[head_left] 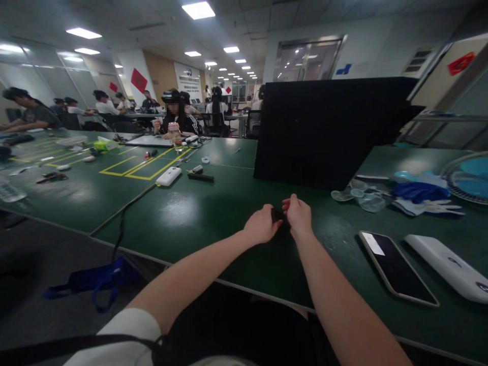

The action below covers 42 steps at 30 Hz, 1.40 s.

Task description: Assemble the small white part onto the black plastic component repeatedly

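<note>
My left hand is closed around a small black object, held just above the green table near its front edge. Its kind cannot be made out, since fingers cover part of it. Close by on the right, my right hand has its fingers curled together, thumb side up, facing the black object. Whatever those fingers hold, if anything, is hidden. A narrow gap separates the two hands.
A large black panel stands behind my hands. To the right lie a phone, a white power bank, blue gloves and clear plastic pieces. Another white power bank and a black bar are left. A person sits opposite.
</note>
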{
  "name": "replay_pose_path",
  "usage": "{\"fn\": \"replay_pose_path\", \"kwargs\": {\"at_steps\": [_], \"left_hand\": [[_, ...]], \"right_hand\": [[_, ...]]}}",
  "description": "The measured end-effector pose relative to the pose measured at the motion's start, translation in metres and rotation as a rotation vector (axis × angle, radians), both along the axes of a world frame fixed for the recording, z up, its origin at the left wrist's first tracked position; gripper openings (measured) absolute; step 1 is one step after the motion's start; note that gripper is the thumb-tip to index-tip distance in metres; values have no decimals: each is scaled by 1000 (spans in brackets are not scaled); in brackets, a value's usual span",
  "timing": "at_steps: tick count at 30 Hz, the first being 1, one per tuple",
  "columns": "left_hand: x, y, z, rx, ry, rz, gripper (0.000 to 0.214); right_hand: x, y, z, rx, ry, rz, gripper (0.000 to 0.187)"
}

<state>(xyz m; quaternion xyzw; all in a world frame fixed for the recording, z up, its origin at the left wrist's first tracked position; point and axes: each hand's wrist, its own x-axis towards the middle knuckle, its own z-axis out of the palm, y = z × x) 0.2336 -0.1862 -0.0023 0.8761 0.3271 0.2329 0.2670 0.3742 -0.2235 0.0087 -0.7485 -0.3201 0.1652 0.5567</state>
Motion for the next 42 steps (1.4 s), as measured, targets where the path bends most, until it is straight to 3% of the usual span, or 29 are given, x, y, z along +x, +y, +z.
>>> {"fn": "replay_pose_path", "kwargs": {"at_steps": [2, 4, 8, 11, 14, 18, 24, 27, 33, 35, 37, 39, 42], "left_hand": [[-2, 6, 5, 97, -100, 15, 40], [-17, 25, 11, 153, -226, 117, 37], [-72, 75, 13, 162, -350, 406, 42], [-113, 95, 1, 58, -244, 387, 47], [-130, 95, -8, -54, -150, 289, 51], [-126, 81, -3, -49, -114, 190, 51], [-120, 64, 4, -62, -10, 3, 46], [-120, 61, 4, -68, -23, -82, 48], [-118, 60, 4, -81, -35, -110, 47], [-118, 60, 5, -86, -34, -92, 47], [-119, 59, 6, -89, -31, -64, 46], [-119, 59, 6, -92, -26, -41, 46], [-121, 61, 7, -75, -13, -3, 47]], "right_hand": [[-4, -5, 9, -27, -61, -70, 48], [-11, -10, 18, -119, -190, -46, 43], [-30, -16, 24, -254, -539, 269, 39], [-44, -14, 17, -265, -739, 538, 51], [-50, -12, 10, -354, -785, 673, 41], [-51, -12, 11, -373, -762, 641, 29], [-64, -15, 19, -37, -788, 598, 16], [-76, -13, 18, 14, -809, 655, 16], [-79, -11, 19, -88, -847, 682, 22], [-72, -16, 27, -106, -848, 622, 26], [-60, -21, 37, -139, -823, 463, 31], [-45, -25, 46, -265, -765, 311, 39], [-24, -27, 47, -565, -664, 353, 54]]}}
